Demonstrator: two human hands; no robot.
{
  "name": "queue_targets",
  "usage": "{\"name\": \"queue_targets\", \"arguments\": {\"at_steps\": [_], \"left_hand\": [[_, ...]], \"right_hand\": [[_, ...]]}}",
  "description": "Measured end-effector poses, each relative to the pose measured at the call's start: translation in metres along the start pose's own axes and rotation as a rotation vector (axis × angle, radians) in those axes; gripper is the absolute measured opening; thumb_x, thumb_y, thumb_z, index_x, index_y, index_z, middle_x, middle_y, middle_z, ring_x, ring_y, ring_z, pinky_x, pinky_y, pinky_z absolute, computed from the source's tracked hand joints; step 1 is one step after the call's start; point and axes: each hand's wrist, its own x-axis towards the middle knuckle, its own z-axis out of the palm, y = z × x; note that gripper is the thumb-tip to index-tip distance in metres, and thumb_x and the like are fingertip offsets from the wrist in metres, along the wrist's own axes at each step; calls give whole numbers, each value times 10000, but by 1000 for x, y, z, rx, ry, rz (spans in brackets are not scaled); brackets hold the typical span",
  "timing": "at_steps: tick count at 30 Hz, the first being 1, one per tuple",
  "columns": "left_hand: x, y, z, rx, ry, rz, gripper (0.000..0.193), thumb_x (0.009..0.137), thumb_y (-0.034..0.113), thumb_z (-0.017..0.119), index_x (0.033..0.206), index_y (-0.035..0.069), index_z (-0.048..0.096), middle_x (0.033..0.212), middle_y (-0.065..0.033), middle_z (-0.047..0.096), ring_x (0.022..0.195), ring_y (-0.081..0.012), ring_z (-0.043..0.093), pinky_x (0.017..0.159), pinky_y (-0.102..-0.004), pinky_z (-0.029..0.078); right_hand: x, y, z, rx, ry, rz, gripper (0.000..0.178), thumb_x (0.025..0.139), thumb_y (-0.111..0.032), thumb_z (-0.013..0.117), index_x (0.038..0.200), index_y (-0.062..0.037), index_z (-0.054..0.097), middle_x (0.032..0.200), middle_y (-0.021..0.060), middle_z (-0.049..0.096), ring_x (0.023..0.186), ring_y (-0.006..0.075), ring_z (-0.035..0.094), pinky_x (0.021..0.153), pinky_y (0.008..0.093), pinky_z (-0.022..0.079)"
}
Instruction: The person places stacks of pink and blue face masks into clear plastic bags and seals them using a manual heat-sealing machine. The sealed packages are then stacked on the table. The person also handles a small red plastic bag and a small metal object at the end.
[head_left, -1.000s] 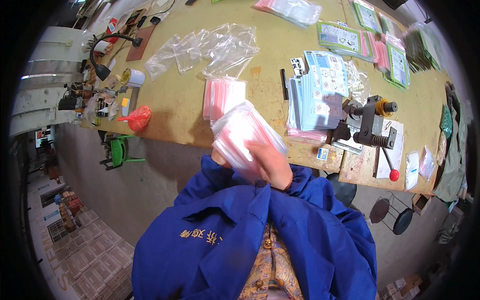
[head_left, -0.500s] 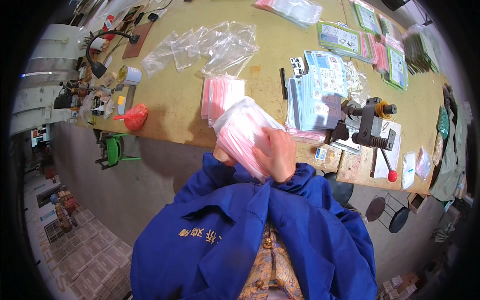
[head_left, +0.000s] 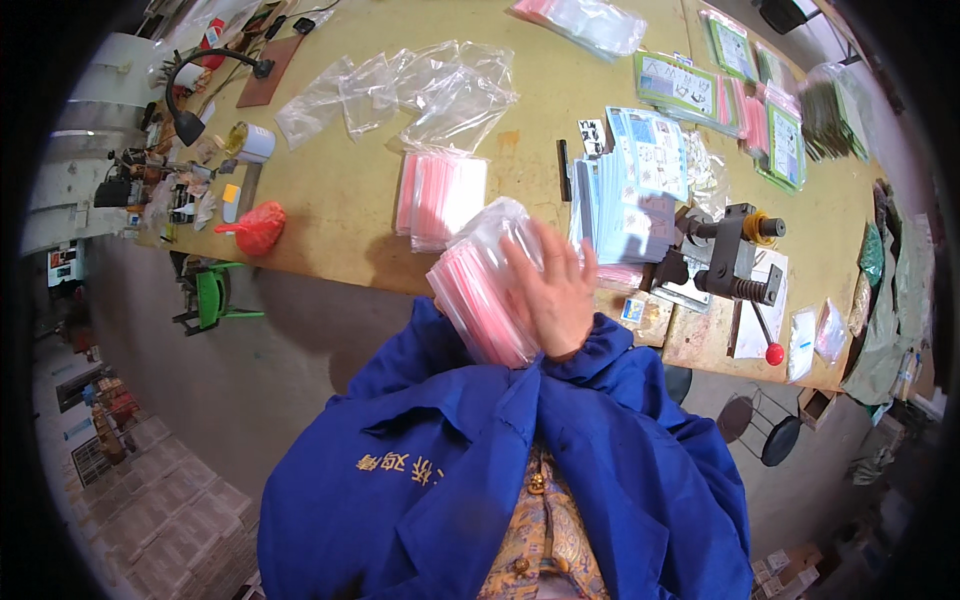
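Observation:
A thick bundle of clear plastic bags with pink edges (head_left: pixel 484 300) tilts in front of my chest, just off the table's near edge. My left hand is almost wholly hidden behind its left side and supports it from there. Over the bundle's right side lies my right hand (head_left: pixel 558 300), its fingers stretched and spread against the clear film. A second stack of pink-edged bags (head_left: pixel 440 198) rests on the table just beyond. Right of the bundle stands a fanned stack of light blue printed sheets (head_left: pixel 640 180).
A hand press (head_left: pixel 740 250) with a red-knobbed lever stands on the right of the table (head_left: pixel 340 220). Loose clear bags (head_left: pixel 450 95) spread beyond the stack. Green-edged printed packs (head_left: pixel 690 85) lie far right. A red plastic bag (head_left: pixel 260 228), tin can (head_left: pixel 252 142) and black desk lamp (head_left: pixel 190 125) are left.
My right hand has lifted and its fingers have straightened and spread. The bundle has turned a little more upright, showing more pink. My left thumb has slipped out of sight.

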Motion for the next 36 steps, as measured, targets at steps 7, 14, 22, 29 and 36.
{"name": "queue_targets", "arguments": {"at_steps": [7, 14, 22, 29, 36], "left_hand": [[14, -11, 4, -101, -96, -68, 495, 999, 398, 482, 1331, 33, 519, 1238, -127, 620, 1119, -262, 612, 952, -426, 518], [-2, -25, -13, -39, -21, -6, 551, 1007, 456, 430, 1376, 49, 476, 1306, -131, 580, 1152, -276, 588, 989, -436, 489], [-28, -11, -11, -219, 109, -78, 674, 932, 559, 539, 1370, 48, 497, 1323, -151, 577, 1185, -302, 568, 1019, -469, 464], [-3, -9, -17, 744, 408, 172, 449, 788, -86, 709, 1213, -15, 583, 1061, -83, 678, 950, -164, 655, 851, -325, 544], [8, 22, -43, 1148, 200, 220, 365, 782, -59, 731, 1119, -6, 601, 1070, -82, 687, 939, -152, 655, 845, -270, 542]], "right_hand": [[5, 30, 9, 605, -215, 437, 466, 731, -136, 776, 1152, -9, 622, 935, 206, 680, 816, 347, 669, 757, 385, 529], [-16, 44, 18, 687, -166, 542, 305, 748, -86, 759, 1014, 30, 664, 848, 151, 697, 790, 212, 671, 733, 328, 525], [-15, 64, 14, 832, -127, 680, 224, 772, -27, 745, 972, 40, 670, 825, 53, 683, 733, 105, 613, 662, 274, 508], [-45, 88, 33, 782, -17, 630, 187, 778, -23, 756, 938, 21, 671, 808, 40, 654, 733, 101, 584, 670, 269, 490], [-93, 132, 74, 555, 153, 423, 256, 804, -20, 714, 1058, -15, 679, 980, 100, 691, 898, 206, 659, 791, 318, 516]]}}
